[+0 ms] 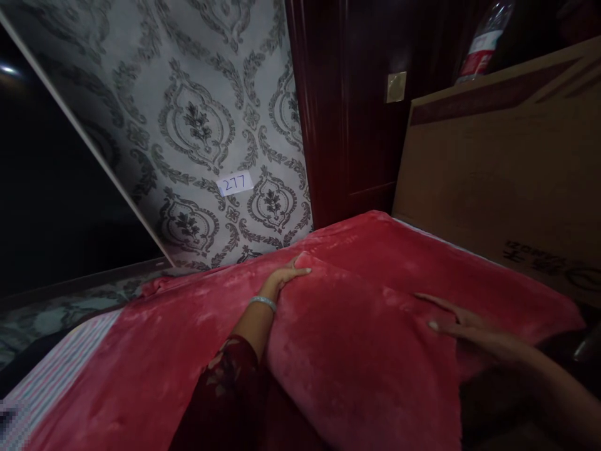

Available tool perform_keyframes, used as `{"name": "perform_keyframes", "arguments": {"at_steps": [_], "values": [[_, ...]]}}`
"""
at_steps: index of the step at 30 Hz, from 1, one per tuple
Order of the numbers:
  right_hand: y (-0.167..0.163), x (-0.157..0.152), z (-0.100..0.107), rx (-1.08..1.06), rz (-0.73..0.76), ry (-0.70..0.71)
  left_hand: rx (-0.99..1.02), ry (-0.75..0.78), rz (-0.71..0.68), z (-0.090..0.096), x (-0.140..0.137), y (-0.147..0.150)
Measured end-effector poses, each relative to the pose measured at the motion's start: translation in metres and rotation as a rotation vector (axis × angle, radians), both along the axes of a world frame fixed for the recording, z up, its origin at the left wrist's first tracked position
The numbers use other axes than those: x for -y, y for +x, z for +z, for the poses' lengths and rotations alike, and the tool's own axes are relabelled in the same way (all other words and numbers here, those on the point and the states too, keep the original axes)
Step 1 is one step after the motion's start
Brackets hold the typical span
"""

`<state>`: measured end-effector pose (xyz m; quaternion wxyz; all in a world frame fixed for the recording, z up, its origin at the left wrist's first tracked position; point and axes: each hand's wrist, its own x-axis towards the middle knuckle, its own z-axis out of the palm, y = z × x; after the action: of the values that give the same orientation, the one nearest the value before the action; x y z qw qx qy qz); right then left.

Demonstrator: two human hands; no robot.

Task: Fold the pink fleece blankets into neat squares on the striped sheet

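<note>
L hand [288,274] pinches red blanket [347,338]; R hand [462,321] on it w/ fingers apart, grip unclear.

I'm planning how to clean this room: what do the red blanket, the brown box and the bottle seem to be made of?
Red blanket: soft plush, perhaps synthetic; its nap catches light in pale patches.
Brown box: apparently matte cardboard, from its dull tan face and straight edge.
Bottle: likely clear, glossy plastic, see-through and shiny near its top.

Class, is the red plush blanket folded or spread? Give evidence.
Partly folded: much of the red plush blanket lies spread, but an apparent flap is folded over between the left hand and right hand.
</note>
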<state>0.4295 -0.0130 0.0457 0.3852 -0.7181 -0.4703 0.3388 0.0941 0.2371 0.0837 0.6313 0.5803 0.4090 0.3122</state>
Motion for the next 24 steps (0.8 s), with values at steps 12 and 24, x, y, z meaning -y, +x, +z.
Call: {"name": "perform_keyframes", "arguments": {"at_steps": [12, 24], "values": [[-0.033, -0.033, 0.165, 0.314, 0.054, 0.772, 0.194, 0.790, 0.305, 0.180, 0.071, -0.129], [-0.117, -0.050, 0.049, 0.939, 0.145, 1.412, -0.388, 1.137, 0.663, 0.066, 0.198, -0.257]]}}
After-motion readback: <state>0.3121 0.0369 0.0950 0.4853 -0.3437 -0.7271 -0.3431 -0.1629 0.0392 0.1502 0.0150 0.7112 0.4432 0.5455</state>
